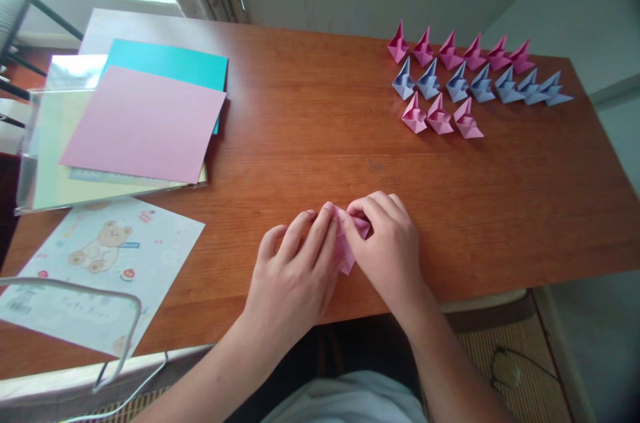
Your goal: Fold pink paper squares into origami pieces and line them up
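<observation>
Your pink folded paper [346, 256], by the near edge of the tabletop [300, 116], should be light and easily creased; take its edges. Your right hand [387, 233] pinches its right side; whether your left hand's [295, 266] covering fingers grip, I cannot tell.

Sixteen folded paper shapes [457, 88] stand on the one bench [305, 116], far right, in three rows: six dark pink shapes [451, 59] in the farthest row, seven blue shapes [482, 88] in the middle row and three light pink shapes [440, 120] in the nearest. One pink paper piece [345, 255] is at the near side with two hands, one left hand [297, 269] and one right hand [387, 243]. On the left are one pink sheet [147, 123], one teal sheet [175, 63] and one clear sleeve [50, 166]; the number of sheets inside the sleeve cannot be told. Nearer on the left lies one printed sheet [165, 229] with one whole bear [106, 246]. Far left, one chair [11, 3] shows
</observation>
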The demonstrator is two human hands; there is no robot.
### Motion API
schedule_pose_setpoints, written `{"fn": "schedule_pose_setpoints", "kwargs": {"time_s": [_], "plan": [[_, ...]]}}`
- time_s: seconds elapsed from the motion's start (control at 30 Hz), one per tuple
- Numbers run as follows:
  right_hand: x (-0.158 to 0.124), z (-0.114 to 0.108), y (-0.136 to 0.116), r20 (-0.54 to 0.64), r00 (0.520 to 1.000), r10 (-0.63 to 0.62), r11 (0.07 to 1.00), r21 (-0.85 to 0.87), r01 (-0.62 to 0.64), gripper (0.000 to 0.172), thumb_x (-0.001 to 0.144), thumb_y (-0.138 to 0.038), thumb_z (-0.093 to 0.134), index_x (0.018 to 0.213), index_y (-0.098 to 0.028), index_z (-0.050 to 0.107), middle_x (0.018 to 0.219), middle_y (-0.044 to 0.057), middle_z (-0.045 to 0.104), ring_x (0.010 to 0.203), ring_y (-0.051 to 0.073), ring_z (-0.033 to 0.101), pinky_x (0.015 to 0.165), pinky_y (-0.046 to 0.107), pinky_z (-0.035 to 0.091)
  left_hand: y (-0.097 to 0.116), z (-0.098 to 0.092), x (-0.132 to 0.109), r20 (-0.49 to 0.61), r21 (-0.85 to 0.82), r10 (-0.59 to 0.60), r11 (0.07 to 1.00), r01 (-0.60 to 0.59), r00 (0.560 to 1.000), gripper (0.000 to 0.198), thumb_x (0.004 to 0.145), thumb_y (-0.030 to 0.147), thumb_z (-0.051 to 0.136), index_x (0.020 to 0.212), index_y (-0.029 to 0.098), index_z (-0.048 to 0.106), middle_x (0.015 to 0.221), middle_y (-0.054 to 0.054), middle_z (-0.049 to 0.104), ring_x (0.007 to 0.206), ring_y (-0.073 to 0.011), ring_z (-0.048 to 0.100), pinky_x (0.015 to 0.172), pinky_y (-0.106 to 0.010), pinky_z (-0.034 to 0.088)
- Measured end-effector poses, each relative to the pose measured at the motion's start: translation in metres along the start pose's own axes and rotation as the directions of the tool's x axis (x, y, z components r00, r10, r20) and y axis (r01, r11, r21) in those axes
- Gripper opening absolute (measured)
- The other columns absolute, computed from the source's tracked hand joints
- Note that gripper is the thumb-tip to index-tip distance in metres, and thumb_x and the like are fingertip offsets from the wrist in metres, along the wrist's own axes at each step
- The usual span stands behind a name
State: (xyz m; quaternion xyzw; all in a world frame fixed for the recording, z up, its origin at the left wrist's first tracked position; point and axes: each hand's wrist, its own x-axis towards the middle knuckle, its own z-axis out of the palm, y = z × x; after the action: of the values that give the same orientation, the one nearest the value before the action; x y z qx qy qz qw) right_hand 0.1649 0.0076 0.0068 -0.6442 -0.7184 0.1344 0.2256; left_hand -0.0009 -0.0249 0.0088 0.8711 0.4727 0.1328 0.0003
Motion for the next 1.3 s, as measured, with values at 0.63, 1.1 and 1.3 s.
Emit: {"fn": "schedule_pose_setpoints", "kwargs": {"time_s": [0.63, 1.1, 1.3], "plan": [[-0.006, -0.006, 0.002, 0.034, 0.999, -0.020, 0.998, 0.068, 0.018, 0.010, 0.096, -0.024, 0.062, 0.087, -0.022, 0.065, 0.091, 0.005, 0.067, 0.089, 0.023, 0.058, 0.085, 0.036, 0.048, 0.000, 0.001, 0.000, 0.005, 0.002, 0.002, 1.000, -0.002, 1.000, 0.043, 0.095, 0.025, 0.056, 0.135, 0.010, 0.063, 0.153, -0.010, 0.055, 0.127, -0.0339, 0.060, 0.094, -0.047, 0.041], [-0.024, -0.005, 0.026, -0.100, 0.993, -0.064, 0.997, -0.053, 0.059, 0.011, 0.097, -0.016, 0.058, 0.090, -0.021, 0.064, 0.091, 0.007, 0.069, 0.089, 0.024, 0.061, 0.083, 0.038, 0.049, 0.002, -0.004, 0.001, 0.031, 0.050, -0.011, 0.999, 0.009, 0.999, 0.043, 0.098, 0.025, 0.055, 0.138, 0.010, 0.061, 0.154, -0.008, 0.053, 0.127, -0.0297, 0.060, 0.093, -0.046, 0.041], [-0.023, -0.013, 0.030, -0.129, 0.989, -0.073, 0.995, 0.062, 0.082, 0.012, 0.097, -0.013, 0.059, 0.093, -0.021, 0.067, 0.091, 0.006, 0.070, 0.088, 0.022, 0.062, 0.082, 0.036, 0.051, 0.002, -0.002, 0.001, 0.025, 0.066, -0.004, 0.998, 0.003, 1.000, 0.043, 0.098, 0.026, 0.056, 0.137, 0.009, 0.062, 0.154, -0.008, 0.054, 0.126, -0.0298, 0.060, 0.093, -0.046, 0.042]]}}
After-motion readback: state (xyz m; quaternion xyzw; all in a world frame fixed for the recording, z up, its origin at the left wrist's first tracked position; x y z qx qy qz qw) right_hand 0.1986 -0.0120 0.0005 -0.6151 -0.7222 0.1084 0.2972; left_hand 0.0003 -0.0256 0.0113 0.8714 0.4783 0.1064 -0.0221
